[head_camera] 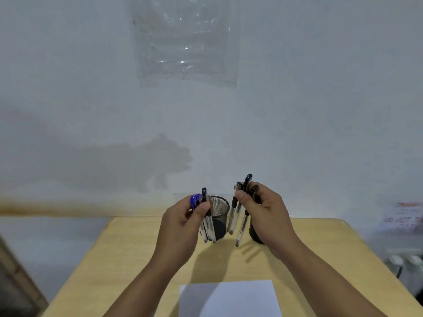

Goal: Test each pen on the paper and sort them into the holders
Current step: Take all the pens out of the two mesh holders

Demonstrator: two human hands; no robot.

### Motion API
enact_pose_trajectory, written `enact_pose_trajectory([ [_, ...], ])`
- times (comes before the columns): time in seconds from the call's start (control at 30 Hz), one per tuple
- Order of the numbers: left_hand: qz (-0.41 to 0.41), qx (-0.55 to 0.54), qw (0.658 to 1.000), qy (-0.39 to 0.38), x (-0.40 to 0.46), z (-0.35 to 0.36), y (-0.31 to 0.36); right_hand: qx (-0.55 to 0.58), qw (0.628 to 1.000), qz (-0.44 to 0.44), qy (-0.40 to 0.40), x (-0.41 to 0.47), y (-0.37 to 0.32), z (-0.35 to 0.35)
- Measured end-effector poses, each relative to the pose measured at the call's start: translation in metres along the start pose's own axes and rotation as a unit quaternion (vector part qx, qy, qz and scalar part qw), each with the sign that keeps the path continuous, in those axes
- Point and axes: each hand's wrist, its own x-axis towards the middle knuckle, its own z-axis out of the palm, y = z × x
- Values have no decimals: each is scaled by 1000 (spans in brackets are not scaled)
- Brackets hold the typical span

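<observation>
The left hand (pixel 183 219) is curled around a bunch of blue-capped pens (pixel 207 216), thumb pressed against them. The right hand (pixel 263 211) pinches a bunch of black-capped pens (pixel 240 209) between thumb and fingers. Both bunches hang above the wooden surface (pixel 128 259), long axes near upright, caps up, tips down. Between the hands stands a black mesh holder (pixel 220 216); its inside cannot be seen. A second dark holder (pixel 254 235) is mostly hidden behind the right hand. White paper (pixel 231 298) lies at the near edge.
</observation>
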Motion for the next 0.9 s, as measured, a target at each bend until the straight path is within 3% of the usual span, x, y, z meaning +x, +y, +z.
enact_pose_trajectory([
  [0.2,-157,-3,986,-54,-47,-56,-12,3,990,101,-103,-56,11,44],
  [0.33,-224,19,969,-104,-74,-91,-28,4,964,209,-162,-87,26,78],
  [0.5,-296,41,948,-111,-89,-119,-51,12,927,309,-212,-110,47,113],
  [0.73,-351,89,925,-116,-98,-132,-81,-33,903,366,-222,-121,56,149],
  [0.9,-314,157,933,-83,-99,-134,-94,-67,908,357,-210,-123,58,157],
])
